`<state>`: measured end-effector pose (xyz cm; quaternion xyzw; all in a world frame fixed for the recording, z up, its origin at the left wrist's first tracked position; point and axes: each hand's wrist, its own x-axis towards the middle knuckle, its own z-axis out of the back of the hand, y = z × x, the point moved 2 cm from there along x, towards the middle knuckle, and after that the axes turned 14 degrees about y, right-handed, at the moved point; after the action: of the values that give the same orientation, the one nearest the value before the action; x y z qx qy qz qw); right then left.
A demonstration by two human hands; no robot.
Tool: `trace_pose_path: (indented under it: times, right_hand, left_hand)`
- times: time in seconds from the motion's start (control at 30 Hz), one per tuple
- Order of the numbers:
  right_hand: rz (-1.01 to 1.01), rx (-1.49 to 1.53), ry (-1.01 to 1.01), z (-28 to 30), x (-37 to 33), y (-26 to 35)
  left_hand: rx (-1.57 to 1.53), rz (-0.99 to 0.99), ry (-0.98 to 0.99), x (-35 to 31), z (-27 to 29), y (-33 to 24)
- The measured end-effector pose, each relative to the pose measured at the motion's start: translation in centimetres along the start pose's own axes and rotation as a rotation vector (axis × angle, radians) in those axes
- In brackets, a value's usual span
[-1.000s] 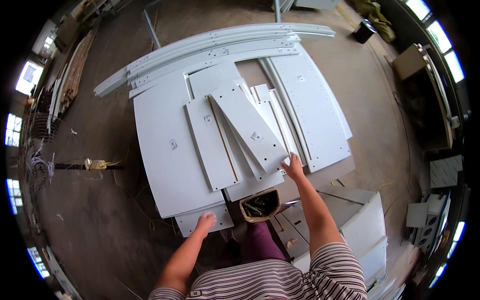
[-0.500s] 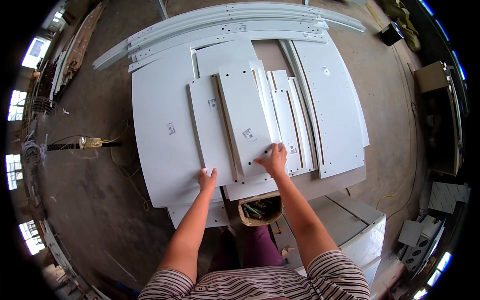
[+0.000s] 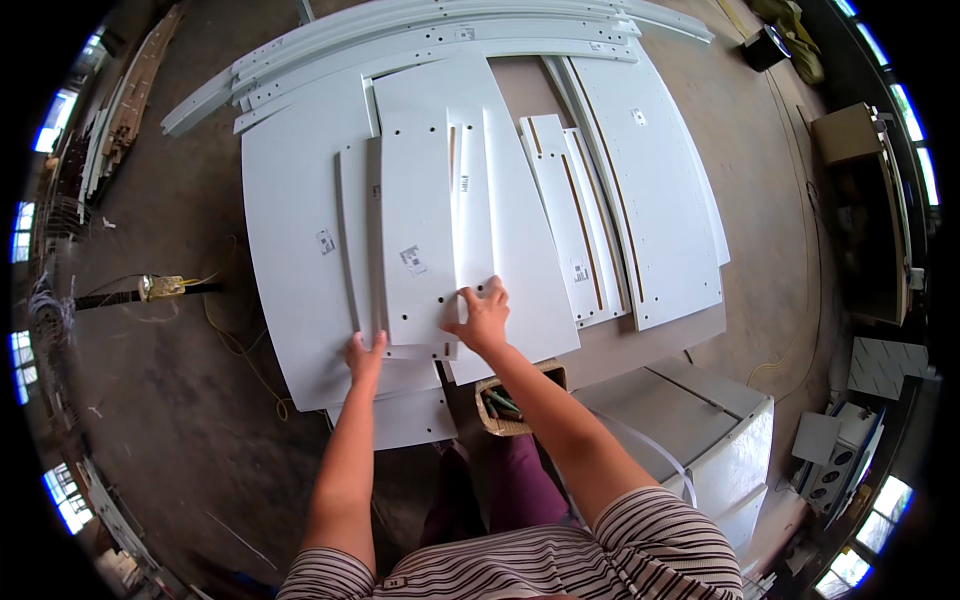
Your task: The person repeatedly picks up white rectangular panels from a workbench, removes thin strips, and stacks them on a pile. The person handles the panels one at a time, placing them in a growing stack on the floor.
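A loose stack of narrow white panels lies on larger white sheets. Its top panel (image 3: 415, 230) has dark holes at both ends and a printed label. Beneath and to the right of it is another white board (image 3: 475, 205); a lower panel (image 3: 358, 235) sticks out at the left. My left hand (image 3: 366, 358) grips the stack's near left corner, thumb up against the edge. With thumb and fingers spread across the near right edges, my right hand (image 3: 484, 318) holds the top panel and touches the board beside it. Its fingertips' undersides are hidden.
Boards with brown grooves (image 3: 570, 225) and a wide drilled panel (image 3: 655, 200) lie to the right. Long white rails (image 3: 440, 45) lie along the far edge. A box of tubular pieces (image 3: 503, 420) stands at the near edge, beside a grey-white cabinet (image 3: 670, 410).
The narrow panel stack has slid left with both my hands on it, widening the gap to the grooved boards and baring the white sheet between. The view has also shifted slightly.
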<state>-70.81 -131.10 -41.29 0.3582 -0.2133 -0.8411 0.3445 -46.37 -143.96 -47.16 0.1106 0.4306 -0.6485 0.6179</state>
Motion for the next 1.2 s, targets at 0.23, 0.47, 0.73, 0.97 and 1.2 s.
trace_pose_path:
  times: [0.23,0.47,0.73,0.97,1.2]
  right_hand:
    - [0.067,0.006,0.081,-5.1,-1.4,6.2]
    - [0.127,-0.029,0.192,-10.1,-2.7,11.0]
    - [0.148,0.028,-0.369,-3.1,-1.8,-4.8]
    - [-0.556,0.103,0.004,4.6,-4.7,-20.8]
    - [-0.501,0.481,0.063,3.6,-5.0,-23.3]
  left_hand:
    - [0.056,0.131,-0.081,0.6,5.0,7.8]
    - [-0.191,0.219,-0.136,-0.8,9.3,12.0]
    - [0.161,-0.023,-0.427,-3.2,9.8,11.2]
    - [-0.138,-0.629,0.185,-11.5,-5.5,0.3]
    - [-0.402,-0.115,0.551,-9.8,-11.5,-2.5]
